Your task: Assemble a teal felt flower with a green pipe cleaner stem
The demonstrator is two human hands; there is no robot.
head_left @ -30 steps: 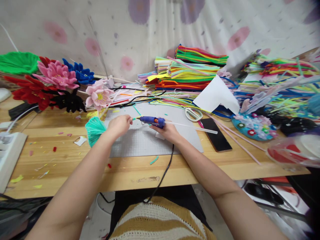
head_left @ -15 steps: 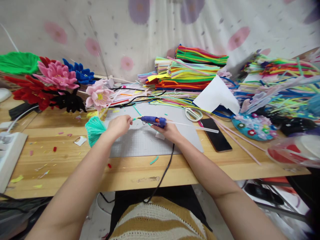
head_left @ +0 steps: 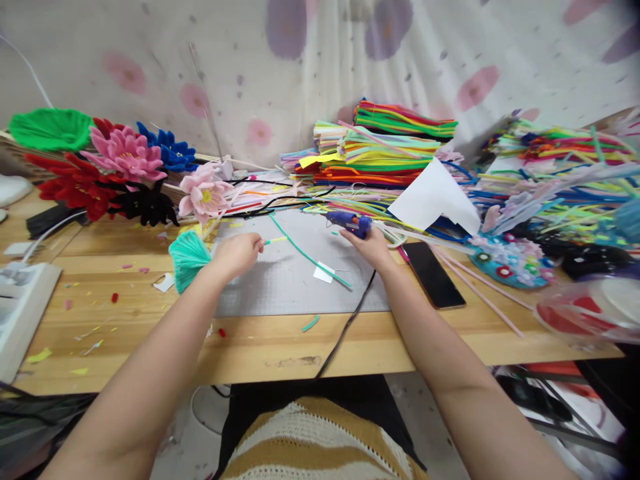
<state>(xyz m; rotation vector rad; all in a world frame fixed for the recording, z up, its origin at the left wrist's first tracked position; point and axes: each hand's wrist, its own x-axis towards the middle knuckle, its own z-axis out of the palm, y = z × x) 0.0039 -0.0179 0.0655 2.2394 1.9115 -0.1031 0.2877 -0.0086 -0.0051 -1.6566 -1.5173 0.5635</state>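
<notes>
The left grip (head_left: 243, 253) is pinched on a thin stem (head_left: 275, 241), whose teal section and yellowish tip poke out to the right of the fingertips. Just left of that grip, beside the wrist, a teal fan-shaped bundle (head_left: 189, 260) spreads out; the hand hides whether stem and bundle join. The right grip (head_left: 371, 247) is closed around a blue glue gun (head_left: 350, 224), its nozzle pointing left, toward the left grip but apart from the stem's tip. A black cord (head_left: 353, 313) runs down below the right grip and over the near edge of the desk (head_left: 270, 340).

Between the two grips and a little nearer the body, a long teal strip (head_left: 310, 257) lies slantwise on a grey mat (head_left: 280, 293), crossing a small white paper piece (head_left: 323, 273). Just right of the right grip show the pale handles of scissors (head_left: 397, 236), and farther right lies a black phone (head_left: 434, 275). Beyond the right grip, fuzzy colourful sticks (head_left: 383, 147) are stacked in bundles. Beyond the left grip, to its left, sits a pale pink flower (head_left: 203, 193)
</notes>
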